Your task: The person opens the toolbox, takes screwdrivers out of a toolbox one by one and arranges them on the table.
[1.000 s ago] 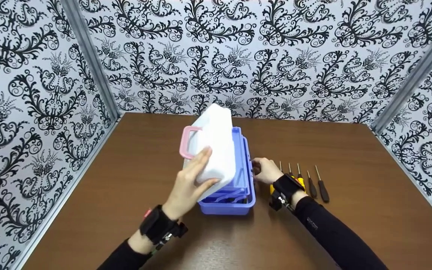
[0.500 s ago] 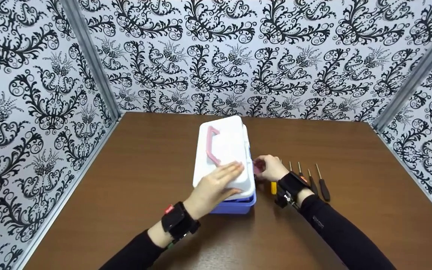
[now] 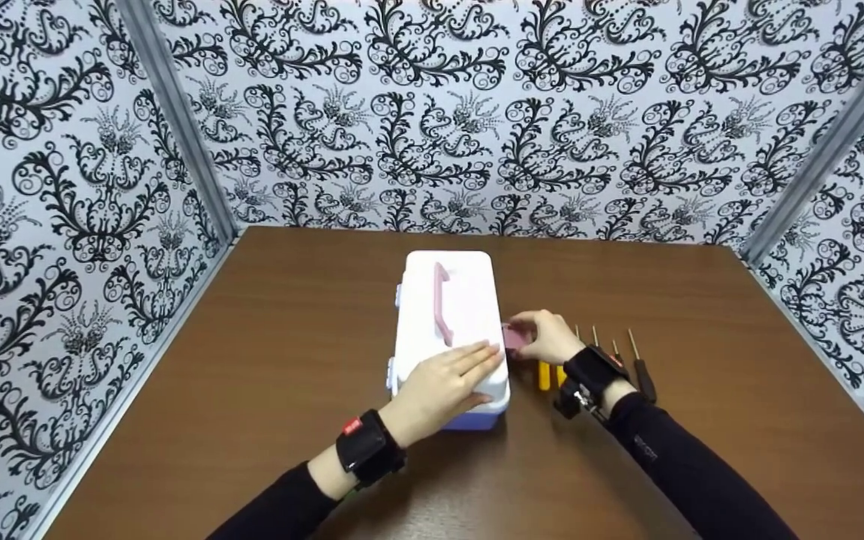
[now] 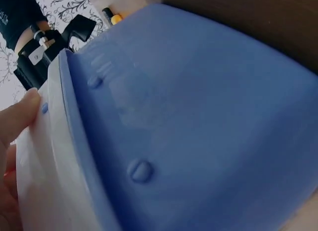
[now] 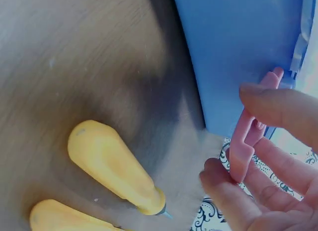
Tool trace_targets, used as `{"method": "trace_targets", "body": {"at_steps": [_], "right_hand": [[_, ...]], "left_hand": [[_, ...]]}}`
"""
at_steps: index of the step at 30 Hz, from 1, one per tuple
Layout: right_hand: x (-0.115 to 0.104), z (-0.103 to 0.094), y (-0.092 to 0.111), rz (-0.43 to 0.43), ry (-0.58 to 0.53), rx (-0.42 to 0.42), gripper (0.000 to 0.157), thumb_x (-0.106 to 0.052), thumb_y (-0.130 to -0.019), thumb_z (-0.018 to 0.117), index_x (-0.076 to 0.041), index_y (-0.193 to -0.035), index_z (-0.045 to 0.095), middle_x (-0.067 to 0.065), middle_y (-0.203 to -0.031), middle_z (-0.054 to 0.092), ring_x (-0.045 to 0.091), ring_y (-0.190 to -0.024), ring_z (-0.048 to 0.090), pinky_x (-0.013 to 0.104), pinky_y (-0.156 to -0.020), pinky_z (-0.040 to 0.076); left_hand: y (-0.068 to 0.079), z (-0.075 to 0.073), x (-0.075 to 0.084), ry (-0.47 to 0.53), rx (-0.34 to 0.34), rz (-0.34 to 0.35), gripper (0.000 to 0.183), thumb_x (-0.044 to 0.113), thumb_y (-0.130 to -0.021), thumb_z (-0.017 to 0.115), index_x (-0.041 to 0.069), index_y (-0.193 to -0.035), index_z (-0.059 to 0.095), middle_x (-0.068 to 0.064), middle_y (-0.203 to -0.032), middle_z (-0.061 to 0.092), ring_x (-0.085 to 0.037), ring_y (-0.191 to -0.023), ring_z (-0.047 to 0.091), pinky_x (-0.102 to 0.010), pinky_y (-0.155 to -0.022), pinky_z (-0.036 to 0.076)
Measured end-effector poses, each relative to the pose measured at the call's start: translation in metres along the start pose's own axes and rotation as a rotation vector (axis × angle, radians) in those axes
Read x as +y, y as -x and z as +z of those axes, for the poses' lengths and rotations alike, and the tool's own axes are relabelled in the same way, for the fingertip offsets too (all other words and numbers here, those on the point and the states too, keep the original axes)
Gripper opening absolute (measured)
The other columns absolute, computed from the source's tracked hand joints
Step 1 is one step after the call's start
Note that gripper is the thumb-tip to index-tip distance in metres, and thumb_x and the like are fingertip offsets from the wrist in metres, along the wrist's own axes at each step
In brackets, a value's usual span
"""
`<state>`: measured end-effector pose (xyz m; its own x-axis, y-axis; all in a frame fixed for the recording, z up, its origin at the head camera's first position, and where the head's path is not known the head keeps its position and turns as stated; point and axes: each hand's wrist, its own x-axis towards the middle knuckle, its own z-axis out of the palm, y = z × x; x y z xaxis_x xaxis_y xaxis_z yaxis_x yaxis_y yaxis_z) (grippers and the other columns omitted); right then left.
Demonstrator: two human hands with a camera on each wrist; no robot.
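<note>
A toolbox with a white lid (image 3: 471, 292) and a blue-violet body (image 3: 471, 422) stands on the table, its lid down over the body. The pink carry handle (image 3: 439, 307) lies along the lid's top. Across the lid's near end rests my left hand (image 3: 439, 386), fingers fairly straight, with the thumb down at the near end face. At the box's right side, my right hand (image 3: 550, 339) pinches a pink latch (image 5: 242, 147) between thumb and fingers. The latch is tilted outward from the blue wall; whether it hooks the lid I cannot tell.
Yellow-handled screwdrivers (image 5: 115, 166) lie just right of the box, partly under my right wrist. A dark-handled screwdriver (image 3: 643, 381) lies further right. The brown table (image 3: 289, 337) ends at patterned walls (image 3: 447, 135).
The lid has swung down rightward from half raised to lying on the body. My left hand has moved right with it. My right hand has stayed by the latch, which now shows between its fingers.
</note>
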<state>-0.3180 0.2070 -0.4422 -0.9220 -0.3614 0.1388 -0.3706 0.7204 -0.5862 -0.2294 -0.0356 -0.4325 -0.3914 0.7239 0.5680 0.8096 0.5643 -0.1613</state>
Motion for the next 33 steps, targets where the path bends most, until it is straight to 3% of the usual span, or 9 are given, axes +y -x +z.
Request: {"method": "trace_targets", "body": {"at_steps": [4,8,11,15,17,20,23,26,33], "right_hand": [[0.0,-0.004,0.002,0.003,-0.082,-0.014,0.055,-0.006,-0.072,0.078,0.008,-0.123,0.062,0.026,-0.117,0.069,0.039,-0.106,0.066,0.053,-0.095,0.054],[0.0,-0.009,0.005,0.012,-0.218,0.004,0.048,-0.004,-0.083,0.07,0.011,-0.127,0.058,0.031,-0.124,0.063,0.044,-0.111,0.064,0.054,-0.099,0.052],[-0.002,-0.012,0.006,0.069,-0.357,0.033,0.043,-0.004,-0.093,0.06,0.013,-0.132,0.053,0.034,-0.131,0.058,0.04,-0.112,0.064,0.037,-0.096,0.056],[-0.01,-0.008,0.006,0.179,-0.611,0.019,0.044,-0.01,-0.102,0.049,0.015,-0.138,0.045,0.035,-0.139,0.05,0.021,-0.108,0.065,0.021,-0.09,0.056],[-0.013,-0.005,0.006,0.235,-0.755,-0.001,0.048,-0.016,-0.105,0.045,0.017,-0.139,0.041,0.035,-0.142,0.047,0.016,-0.107,0.065,0.025,-0.096,0.055],[-0.016,0.0,0.007,0.279,-0.865,-0.015,0.051,-0.021,-0.106,0.043,0.017,-0.14,0.04,0.03,-0.142,0.051,0.011,-0.106,0.065,0.034,-0.106,0.051],[-0.019,0.004,0.008,0.307,-0.896,-0.033,0.052,-0.021,-0.106,0.045,0.013,-0.145,0.035,0.021,-0.129,0.062,0.009,-0.1,0.066,0.038,-0.106,0.051],[-0.022,0.007,0.009,0.327,-0.89,-0.035,0.055,-0.019,-0.104,0.048,0.01,-0.148,0.032,0.016,-0.127,0.062,0.009,-0.097,0.066,0.037,-0.103,0.052],[-0.026,0.007,0.007,0.344,-0.83,-0.002,0.054,-0.016,-0.101,0.054,0.011,-0.145,0.037,0.031,-0.145,0.045,0.009,-0.103,0.063,0.031,-0.1,0.054]], "left_hand": [[0.0,-0.005,-0.002,0.045,-0.028,-0.016,0.055,0.033,-0.091,0.072,0.007,-0.137,0.058,-0.006,-0.14,0.061,-0.018,-0.132,0.055,-0.028,-0.11,0.046],[0.004,-0.013,-0.011,0.108,0.011,-0.1,0.06,0.036,-0.093,0.068,0.003,-0.141,0.052,-0.012,-0.145,0.056,-0.024,-0.136,0.051,-0.035,-0.114,0.043],[0.009,-0.017,-0.022,0.137,0.064,-0.201,0.075,0.044,-0.09,0.068,-0.002,-0.145,0.044,-0.018,-0.149,0.048,-0.03,-0.14,0.046,-0.042,-0.116,0.04],[0.014,-0.018,-0.033,0.155,0.055,-0.329,0.1,0.06,-0.084,0.069,-0.005,-0.15,0.032,-0.024,-0.155,0.038,-0.034,-0.145,0.037,-0.045,-0.12,0.034],[0.017,-0.019,-0.035,0.173,0.03,-0.37,0.106,0.064,-0.081,0.069,-0.006,-0.151,0.03,-0.024,-0.156,0.036,-0.034,-0.146,0.036,-0.045,-0.121,0.032],[0.02,-0.019,-0.036,0.21,-0.002,-0.4,0.108,0.066,-0.08,0.068,-0.005,-0.151,0.03,-0.023,-0.157,0.036,-0.034,-0.146,0.036,-0.045,-0.121,0.032],[0.021,-0.018,-0.036,0.239,-0.017,-0.413,0.107,0.066,-0.081,0.068,-0.005,-0.151,0.03,-0.022,-0.157,0.036,-0.033,-0.146,0.036,-0.045,-0.12,0.032],[0.022,-0.018,-0.036,0.262,-0.02,-0.422,0.107,0.065,-0.081,0.069,-0.004,-0.152,0.029,-0.021,-0.157,0.036,-0.033,-0.146,0.036,-0.046,-0.12,0.033],[0.021,-0.016,-0.037,0.297,-0.026,-0.425,0.108,0.063,-0.081,0.07,-0.004,-0.153,0.025,-0.022,-0.158,0.034,-0.033,-0.147,0.034,-0.046,-0.121,0.031]]}}
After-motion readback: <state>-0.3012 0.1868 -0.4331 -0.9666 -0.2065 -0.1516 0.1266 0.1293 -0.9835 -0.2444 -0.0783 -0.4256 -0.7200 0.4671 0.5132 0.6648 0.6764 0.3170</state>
